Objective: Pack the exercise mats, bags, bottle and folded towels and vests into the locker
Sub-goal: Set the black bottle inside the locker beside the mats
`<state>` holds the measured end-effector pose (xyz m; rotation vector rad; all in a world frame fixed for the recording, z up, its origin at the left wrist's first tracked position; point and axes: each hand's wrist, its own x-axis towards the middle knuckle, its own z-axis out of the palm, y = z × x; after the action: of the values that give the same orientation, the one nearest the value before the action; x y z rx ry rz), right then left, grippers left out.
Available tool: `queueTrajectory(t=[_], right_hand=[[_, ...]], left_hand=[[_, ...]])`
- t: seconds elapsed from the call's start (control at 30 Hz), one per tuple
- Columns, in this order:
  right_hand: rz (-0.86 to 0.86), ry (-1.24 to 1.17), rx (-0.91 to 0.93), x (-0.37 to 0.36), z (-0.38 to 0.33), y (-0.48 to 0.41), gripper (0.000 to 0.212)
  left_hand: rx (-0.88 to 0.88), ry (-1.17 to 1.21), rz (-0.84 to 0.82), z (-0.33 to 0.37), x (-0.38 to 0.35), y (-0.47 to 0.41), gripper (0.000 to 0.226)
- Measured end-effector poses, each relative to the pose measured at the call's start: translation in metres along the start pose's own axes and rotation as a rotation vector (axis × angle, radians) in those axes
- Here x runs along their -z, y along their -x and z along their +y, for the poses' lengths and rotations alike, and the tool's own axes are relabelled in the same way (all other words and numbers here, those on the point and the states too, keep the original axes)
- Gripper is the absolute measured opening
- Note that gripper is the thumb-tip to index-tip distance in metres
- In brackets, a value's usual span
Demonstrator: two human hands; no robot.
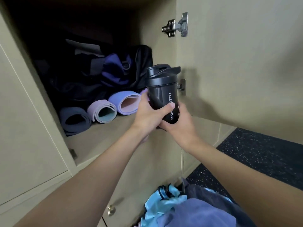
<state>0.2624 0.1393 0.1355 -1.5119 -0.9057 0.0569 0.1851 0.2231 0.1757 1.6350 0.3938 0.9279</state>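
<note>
I grip the bottle (pixel 164 94) with both hands, left hand (pixel 147 115) wrapped round its side and right hand (pixel 178 122) curled under the base, upright at the locker (pixel 155 30) mouth. Rolled mats (pixel 101 112) lie at nine o'clock of it, bags (pixel 106 74) at ten. I'd aim for the bare shelf (pixel 106 136) at seven o'clock, setting it down lid-up beside the mat ends before releasing.

Looked like a gym changing room, beige locker (pixel 101 136) stood open with its door (pixel 237 63) hung on metal hinges (pixel 176 26), rolled exercise mats (pixel 102 112) and sports bags (pixel 106 74) lay inside, black speckled rubber floor (pixel 262 153) ran below.
</note>
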Motion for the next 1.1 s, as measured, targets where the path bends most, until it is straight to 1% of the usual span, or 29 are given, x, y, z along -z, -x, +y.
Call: queueTrajectory(t=[0.1,0.2,0.4,0.47,0.53,0.63,0.8,0.93,0.97,1.0,1.1], right_hand=[[-0.019,-0.036,0.041,-0.014,0.011,-0.021,0.059],[-0.067,-0.011,0.066,-0.025,0.026,-0.04,0.06],[-0.153,0.438,-0.025,-0.035,0.072,-0.068,0.061],[-0.12,0.486,-0.052,-0.038,0.086,-0.073,0.063],[-0.043,0.479,-0.085,-0.041,0.093,-0.075,0.067],[0.029,0.542,-0.042,-0.043,0.099,-0.073,0.071],[0.023,0.613,0.035,-0.037,0.104,-0.067,0.075],[-0.05,0.673,0.06,-0.03,0.102,-0.072,0.061],[-0.065,0.679,0.073,-0.028,0.102,-0.072,0.061],[-0.079,0.683,0.085,-0.025,0.102,-0.071,0.064],[-0.12,0.698,0.126,-0.021,0.1,-0.066,0.085]], left_hand=[[-0.006,-0.047,0.062,-0.008,0.004,-0.019,0.066],[-0.009,-0.092,0.084,-0.018,0.011,-0.039,0.072],[-0.038,-0.156,0.158,-0.037,0.02,-0.076,0.073],[-0.053,-0.17,0.176,-0.044,0.02,-0.089,0.071],[-0.061,-0.166,0.185,-0.051,0.018,-0.101,0.071],[-0.041,-0.143,0.173,-0.066,0.012,-0.114,0.072],[-0.026,-0.137,0.171,-0.079,0.006,-0.127,0.073],[-0.024,-0.177,0.165,-0.09,0.006,-0.132,0.079],[-0.017,-0.193,0.163,-0.094,0.006,-0.132,0.079],[-0.009,-0.21,0.162,-0.098,0.006,-0.132,0.078],[0.027,-0.252,0.16,-0.105,0.006,-0.131,0.08]])
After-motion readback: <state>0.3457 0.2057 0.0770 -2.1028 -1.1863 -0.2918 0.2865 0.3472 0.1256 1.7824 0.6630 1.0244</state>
